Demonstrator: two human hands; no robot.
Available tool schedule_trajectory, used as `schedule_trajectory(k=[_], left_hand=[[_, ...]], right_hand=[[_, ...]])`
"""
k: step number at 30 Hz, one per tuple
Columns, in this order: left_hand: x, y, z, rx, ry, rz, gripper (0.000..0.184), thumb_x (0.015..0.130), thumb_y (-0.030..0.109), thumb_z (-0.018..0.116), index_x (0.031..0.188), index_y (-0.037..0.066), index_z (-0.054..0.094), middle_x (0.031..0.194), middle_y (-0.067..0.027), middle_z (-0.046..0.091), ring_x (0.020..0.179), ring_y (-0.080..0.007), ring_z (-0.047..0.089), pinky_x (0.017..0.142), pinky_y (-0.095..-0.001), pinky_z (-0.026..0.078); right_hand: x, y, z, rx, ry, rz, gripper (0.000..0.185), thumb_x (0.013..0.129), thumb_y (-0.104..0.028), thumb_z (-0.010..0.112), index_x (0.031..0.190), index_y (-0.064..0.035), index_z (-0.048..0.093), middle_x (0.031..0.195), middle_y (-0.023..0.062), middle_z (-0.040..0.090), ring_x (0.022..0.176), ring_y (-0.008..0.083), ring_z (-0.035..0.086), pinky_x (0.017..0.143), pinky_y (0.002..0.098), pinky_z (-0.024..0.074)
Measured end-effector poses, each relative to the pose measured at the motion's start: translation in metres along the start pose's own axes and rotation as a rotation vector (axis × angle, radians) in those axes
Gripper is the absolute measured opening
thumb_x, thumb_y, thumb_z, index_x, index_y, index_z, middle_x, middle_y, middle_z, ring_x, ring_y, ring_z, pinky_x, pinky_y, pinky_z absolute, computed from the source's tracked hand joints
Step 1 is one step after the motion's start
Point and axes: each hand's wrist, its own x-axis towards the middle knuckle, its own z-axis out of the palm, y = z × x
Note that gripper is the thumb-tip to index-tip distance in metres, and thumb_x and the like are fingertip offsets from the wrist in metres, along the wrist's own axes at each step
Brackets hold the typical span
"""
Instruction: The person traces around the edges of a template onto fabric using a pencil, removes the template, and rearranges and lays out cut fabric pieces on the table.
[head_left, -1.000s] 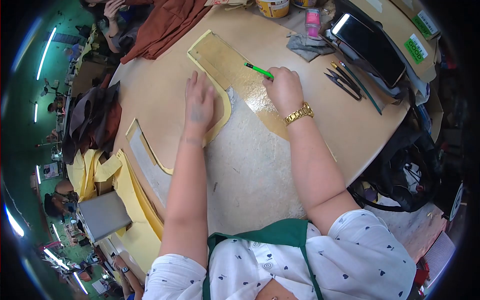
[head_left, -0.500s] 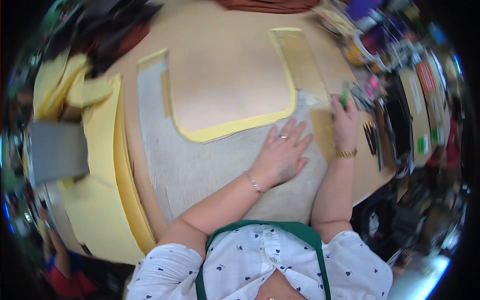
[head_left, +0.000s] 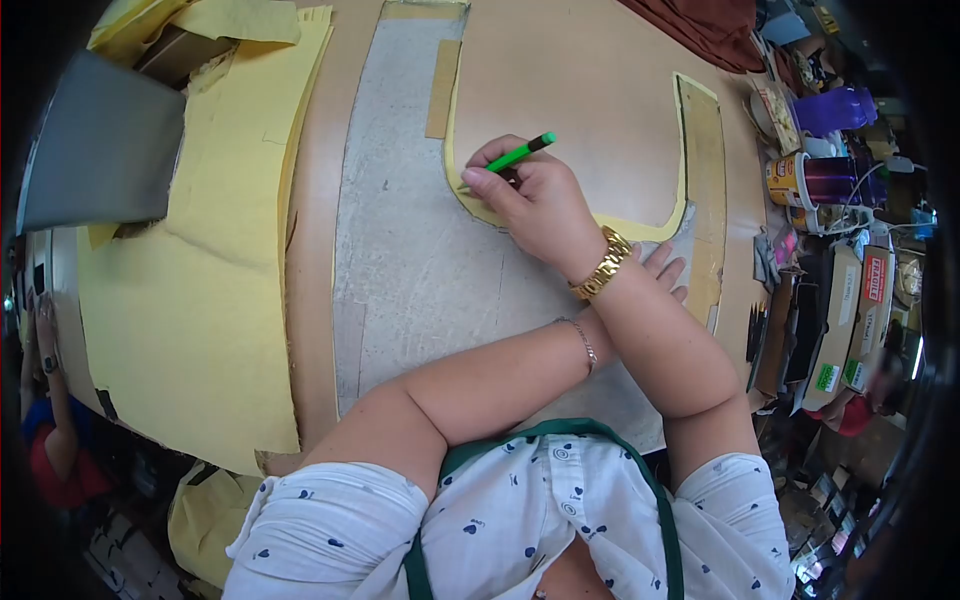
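My right hand (head_left: 535, 205) holds a green pencil (head_left: 512, 157), its tip down at the yellow edge (head_left: 453, 165) along the inner left curve of a U-shaped grey pattern (head_left: 420, 270). Crossed under my right forearm, my left hand (head_left: 660, 268) lies with fingers spread on the pattern near its right arm; part of it is hidden. Tan strips (head_left: 706, 200) are fixed on the pattern's right arm, and a smaller one (head_left: 441, 90) is on the left arm.
Yellow sheets (head_left: 200, 270) are stacked at the left beside a grey box (head_left: 105, 145). At the right are a tub (head_left: 787, 181), a purple container (head_left: 838, 110), cardboard boxes (head_left: 830, 310) and dark tools (head_left: 756, 332). Brown cloth (head_left: 700, 30) lies at the top; another person's arm (head_left: 60, 400) shows far left.
The view has turned and shifted left. My right hand has moved with the pencil from the pattern's right side to its inner left curve, crossing over my left arm. My left hand stays on the pattern.
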Motion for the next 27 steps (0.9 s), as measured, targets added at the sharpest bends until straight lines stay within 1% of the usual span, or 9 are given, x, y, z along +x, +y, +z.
schedule_trajectory(k=[9, 11, 12, 13, 14, 16, 19, 22, 27], left_hand=[[0.001, 0.002, -0.004, -0.230, -0.069, -0.058, 0.050, 0.081, 0.036, 0.038, 0.124, 0.009, 0.038, 0.135, -0.0144, 0.025, 0.127, -0.0280, 0.020, 0.099, -0.0538, 0.012], [0.001, 0.001, 0.014, -0.423, -0.031, -0.143, 0.052, 0.081, 0.037, 0.039, 0.124, 0.008, 0.038, 0.136, -0.0139, 0.023, 0.127, -0.0273, 0.019, 0.100, -0.0526, 0.011], [0.004, 0.002, 0.004, -0.265, -0.145, -0.063, 0.056, 0.078, 0.038, 0.046, 0.125, 0.009, 0.037, 0.136, -0.0125, 0.022, 0.128, -0.0259, 0.016, 0.100, -0.0511, 0.012], [0.007, 0.004, -0.009, -0.211, -0.197, -0.080, 0.057, 0.076, 0.038, 0.048, 0.125, 0.010, 0.037, 0.136, -0.0123, 0.022, 0.128, -0.0255, 0.016, 0.100, -0.0510, 0.012], [0.009, 0.008, -0.023, -0.156, -0.250, -0.100, 0.059, 0.075, 0.038, 0.050, 0.125, 0.010, 0.037, 0.136, -0.0121, 0.022, 0.128, -0.0251, 0.015, 0.100, -0.0508, 0.012], [0.009, 0.010, -0.034, -0.118, -0.257, -0.113, 0.062, 0.071, 0.037, 0.056, 0.125, 0.011, 0.038, 0.136, -0.0115, 0.023, 0.128, -0.0247, 0.015, 0.100, -0.0503, 0.013], [0.009, 0.010, -0.033, -0.114, -0.259, -0.109, 0.061, 0.071, 0.037, 0.056, 0.124, 0.011, 0.039, 0.136, -0.0110, 0.023, 0.128, -0.0247, 0.015, 0.100, -0.0503, 0.013], [0.010, 0.010, -0.035, -0.112, -0.262, -0.109, 0.062, 0.071, 0.037, 0.057, 0.124, 0.011, 0.039, 0.136, -0.0106, 0.024, 0.128, -0.0247, 0.015, 0.100, -0.0497, 0.013], [0.010, 0.010, -0.033, -0.168, -0.235, -0.130, 0.062, 0.070, 0.035, 0.059, 0.124, 0.011, 0.040, 0.135, -0.0099, 0.025, 0.128, -0.0239, 0.016, 0.100, -0.0484, 0.010]], right_hand=[[-0.038, 0.001, -0.033, -0.403, -0.060, -0.131, 0.017, 0.076, -0.015, 0.057, 0.077, 0.0012, 0.057, 0.079, 0.0128, 0.056, 0.075, 0.0295, 0.052, 0.072, 0.0365, 0.0421], [-0.059, 0.014, -0.069, -0.507, 0.021, -0.093, 0.016, 0.076, -0.010, 0.057, 0.069, 0.0032, 0.053, 0.078, 0.0082, 0.056, 0.070, 0.0227, 0.052, 0.065, 0.0306, 0.0423], [-0.068, 0.018, -0.088, -0.506, 0.060, -0.017, 0.015, 0.077, -0.010, 0.057, 0.070, 0.0030, 0.053, 0.077, 0.0076, 0.056, 0.070, 0.0209, 0.053, 0.065, 0.0299, 0.0424], [-0.075, 0.023, -0.110, -0.393, 0.068, 0.111, 0.015, 0.077, -0.012, 0.056, 0.072, 0.0018, 0.056, 0.078, 0.0109, 0.057, 0.073, 0.0261, 0.050, 0.072, 0.0333, 0.0415], [-0.083, 0.030, -0.132, -0.304, 0.065, 0.314, 0.013, 0.079, -0.014, 0.056, 0.077, -0.0008, 0.055, 0.078, 0.0079, 0.058, 0.074, 0.0201, 0.052, 0.071, 0.0309, 0.0413], [-0.090, 0.054, -0.171, -0.022, 0.025, 0.454, 0.014, 0.080, -0.017, 0.057, 0.083, -0.0032, 0.055, 0.077, 0.0045, 0.057, 0.077, 0.0147, 0.052, 0.070, 0.0298, 0.0411], [-0.072, 0.061, -0.212, -0.352, -0.087, 0.371, 0.012, 0.082, -0.016, 0.056, 0.083, -0.0045, 0.053, 0.077, -0.0007, 0.055, 0.072, 0.0063, 0.051, 0.065, 0.0231, 0.0419], [-0.035, 0.071, -0.236, -0.472, -0.095, 0.305, 0.014, 0.082, -0.019, 0.056, 0.086, -0.0058, 0.053, 0.077, -0.0027, 0.055, 0.071, 0.0054, 0.051, 0.066, 0.0217, 0.0418], [0.040, 0.080, -0.264, -0.319, -0.100, 0.516, 0.016, 0.081, -0.024, 0.058, 0.088, -0.0097, 0.054, 0.077, -0.0047, 0.055, 0.070, 0.0039, 0.051, 0.065, 0.0207, 0.0422]])
